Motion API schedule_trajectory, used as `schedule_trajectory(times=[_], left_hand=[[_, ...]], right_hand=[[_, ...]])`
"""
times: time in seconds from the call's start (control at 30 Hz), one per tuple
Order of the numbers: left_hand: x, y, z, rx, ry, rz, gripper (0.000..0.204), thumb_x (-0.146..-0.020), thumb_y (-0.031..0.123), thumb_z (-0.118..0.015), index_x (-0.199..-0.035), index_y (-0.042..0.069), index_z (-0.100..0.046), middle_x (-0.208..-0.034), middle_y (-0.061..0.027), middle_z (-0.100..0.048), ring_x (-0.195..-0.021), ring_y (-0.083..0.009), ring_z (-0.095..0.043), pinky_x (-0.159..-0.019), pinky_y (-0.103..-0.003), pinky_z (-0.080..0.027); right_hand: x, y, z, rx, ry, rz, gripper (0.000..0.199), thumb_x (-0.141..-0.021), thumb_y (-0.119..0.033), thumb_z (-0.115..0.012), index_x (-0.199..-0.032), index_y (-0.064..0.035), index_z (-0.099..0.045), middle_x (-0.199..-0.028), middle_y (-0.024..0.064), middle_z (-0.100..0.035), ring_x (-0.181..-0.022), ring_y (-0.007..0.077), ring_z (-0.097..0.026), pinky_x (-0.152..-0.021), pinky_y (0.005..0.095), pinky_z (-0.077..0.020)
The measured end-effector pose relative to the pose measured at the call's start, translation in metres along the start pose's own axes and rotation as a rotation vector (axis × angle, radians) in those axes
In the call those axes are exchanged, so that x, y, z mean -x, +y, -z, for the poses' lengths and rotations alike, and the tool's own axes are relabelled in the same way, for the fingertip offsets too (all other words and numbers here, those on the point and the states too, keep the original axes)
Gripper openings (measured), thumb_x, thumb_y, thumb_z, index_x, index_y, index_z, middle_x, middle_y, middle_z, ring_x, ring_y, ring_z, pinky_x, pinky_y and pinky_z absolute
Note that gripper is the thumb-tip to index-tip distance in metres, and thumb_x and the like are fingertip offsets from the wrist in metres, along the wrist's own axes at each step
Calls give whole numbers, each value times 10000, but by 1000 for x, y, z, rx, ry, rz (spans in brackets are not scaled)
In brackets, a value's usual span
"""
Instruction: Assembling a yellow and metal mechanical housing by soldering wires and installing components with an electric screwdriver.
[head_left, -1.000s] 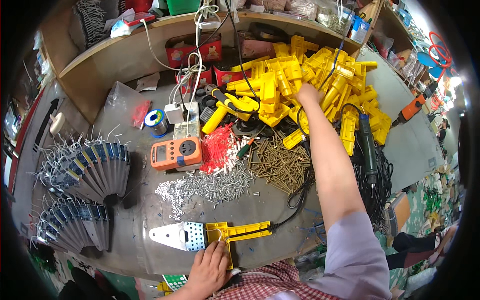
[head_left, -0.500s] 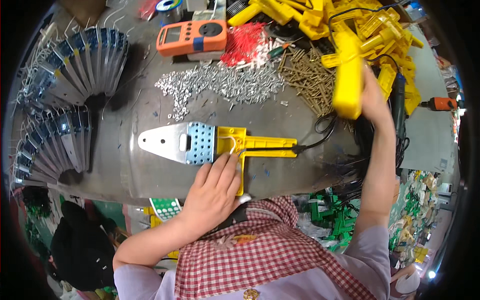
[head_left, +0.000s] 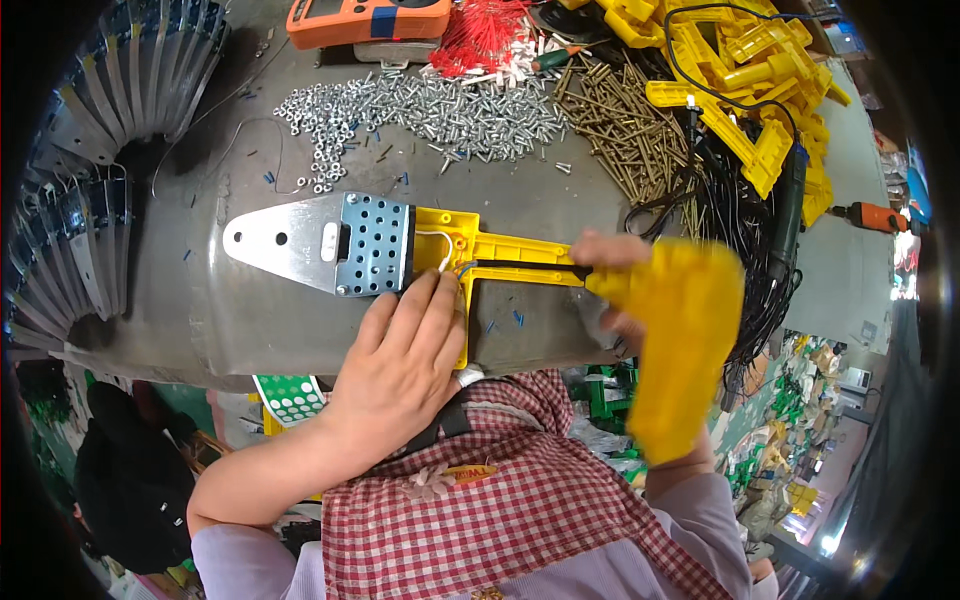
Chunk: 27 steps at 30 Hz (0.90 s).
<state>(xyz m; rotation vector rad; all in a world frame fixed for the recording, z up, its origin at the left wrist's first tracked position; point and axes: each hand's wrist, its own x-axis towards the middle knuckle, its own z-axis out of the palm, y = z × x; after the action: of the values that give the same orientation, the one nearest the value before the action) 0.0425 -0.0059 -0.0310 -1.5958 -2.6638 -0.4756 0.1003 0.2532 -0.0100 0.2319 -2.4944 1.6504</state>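
A half-built tool lies near the table's front edge: a silver metal plate (head_left: 290, 238) with a perforated blue-grey guard, joined to an open yellow plastic shell (head_left: 500, 255) with thin wires inside. My left hand (head_left: 400, 360) rests flat on the yellow shell's lower arm, pressing it down. My right hand (head_left: 615, 290) holds a second yellow plastic shell half (head_left: 680, 340), blurred by motion, at the right end of the lying shell. Only the fingers of that hand show behind the part.
Heaps of silver screws (head_left: 430, 100) and brass-coloured screws (head_left: 620, 130) lie behind the tool. A pile of yellow shells (head_left: 740, 80) and black cables (head_left: 750, 260) fill the right. An orange meter (head_left: 360, 18) sits at the back, fanned metal plates (head_left: 90, 150) at the left.
My right hand has brought the yellow shell half from the pile down to the right end of the tool. My left hand stays pressed on the lying shell. My view has tilted downward.
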Motion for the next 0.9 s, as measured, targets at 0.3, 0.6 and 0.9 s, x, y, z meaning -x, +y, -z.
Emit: schedule_trajectory(times=[0.3, 0.6, 0.9], left_hand=[[15, -19, 6, 85, -56, -152, 502, -717, 175, -654, -1178, 17, -534, -1256, -199, -488, -1177, -351, -464, -982, -447, -369], [-49, -63, 22, 193, 86, 34, 496, -754, 331, -673, -1106, 10, -537, -1053, -166, -581, -1013, -368, -526, -911, -423, -391], [-41, -44, 27, 235, 203, 268, 581, -716, 360, -702, -1170, 41, -532, -1093, -149, -575, -1006, -333, -536, -910, -436, -382]], right_hand=[[-19, 5, -61, 800, 122, 43, 572, -674, -157, -743, -1197, -57, -536, -1199, 118, -574, -1074, 323, -545, -900, 389, -419], [-17, 4, -63, 1013, 65, 65, 527, -692, -284, -729, -1111, -39, -525, -920, 96, -534, -855, 280, -513, -726, 377, -411], [-53, 8, -35, 970, -389, 28, 405, -749, -389, -694, -924, -64, -528, -731, 123, -653, -712, 337, -647, -603, 417, -504]])
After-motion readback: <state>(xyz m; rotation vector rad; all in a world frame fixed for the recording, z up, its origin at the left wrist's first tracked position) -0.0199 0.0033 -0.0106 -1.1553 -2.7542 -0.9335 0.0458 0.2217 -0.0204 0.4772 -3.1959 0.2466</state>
